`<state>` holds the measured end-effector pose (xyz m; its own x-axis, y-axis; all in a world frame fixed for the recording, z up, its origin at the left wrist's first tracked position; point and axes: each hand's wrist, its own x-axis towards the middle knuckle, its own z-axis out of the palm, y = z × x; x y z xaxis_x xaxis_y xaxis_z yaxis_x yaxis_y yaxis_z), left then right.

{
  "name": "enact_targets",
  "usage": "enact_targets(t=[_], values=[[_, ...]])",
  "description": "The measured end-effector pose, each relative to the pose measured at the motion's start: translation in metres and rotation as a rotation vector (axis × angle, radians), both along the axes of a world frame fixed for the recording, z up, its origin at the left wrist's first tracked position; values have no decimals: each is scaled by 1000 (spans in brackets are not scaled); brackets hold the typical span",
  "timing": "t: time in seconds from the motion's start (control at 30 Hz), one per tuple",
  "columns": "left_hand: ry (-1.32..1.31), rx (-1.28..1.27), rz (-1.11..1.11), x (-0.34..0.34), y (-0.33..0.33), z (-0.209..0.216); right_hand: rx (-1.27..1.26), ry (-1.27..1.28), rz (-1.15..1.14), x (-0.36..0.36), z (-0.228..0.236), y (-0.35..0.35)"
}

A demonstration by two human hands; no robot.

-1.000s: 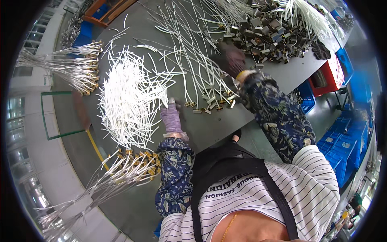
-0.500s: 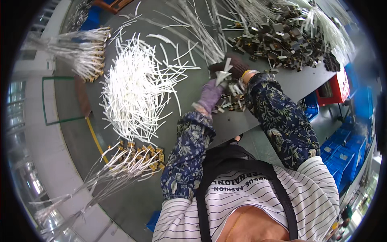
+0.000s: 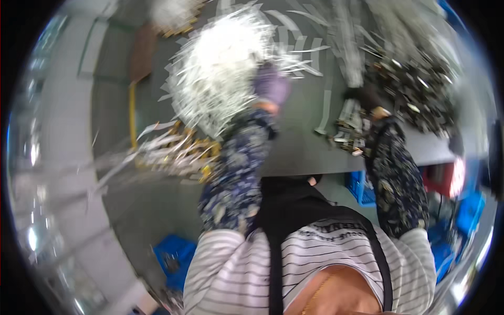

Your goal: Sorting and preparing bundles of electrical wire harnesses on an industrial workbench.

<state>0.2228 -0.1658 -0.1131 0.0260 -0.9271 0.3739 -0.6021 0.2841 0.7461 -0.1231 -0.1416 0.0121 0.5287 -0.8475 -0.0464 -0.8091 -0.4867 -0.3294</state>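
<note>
My left hand (image 3: 273,86), in a purple glove, is at the right edge of a large pile of short white tubes (image 3: 210,68). Its fingers are smeared by motion, so whether it holds a tube is unclear. Farther right, my right hand (image 3: 363,98), in a dark glove, is beside a small group of metal-ended parts (image 3: 350,128) near the front of the table. Blur hides its fingers too. Clear and white strands (image 3: 344,58) run away from beside that hand toward the far side.
A big heap of dark metal parts (image 3: 420,94) with pale wires covers the right side of the grey table (image 3: 294,142). Bundled wires with brassy ends (image 3: 189,149) hang at the left edge. Blue crates (image 3: 176,257) and a red crate (image 3: 443,177) are below.
My hands have parted. The left has gone from beside the right over to the white tube pile, while the right stays by the metal parts. The whole view has shifted and blurred.
</note>
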Motion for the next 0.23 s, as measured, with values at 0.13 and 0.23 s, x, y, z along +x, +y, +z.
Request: enact_targets(t=[0.13, 0.23], values=[[-756, -49, 100, -89, 35, 191, 207, -510, -12, -60, -47, 26], [-473, 300, -39, -119, 46, 153, 278, -456, -100, -66, -36, 36]])
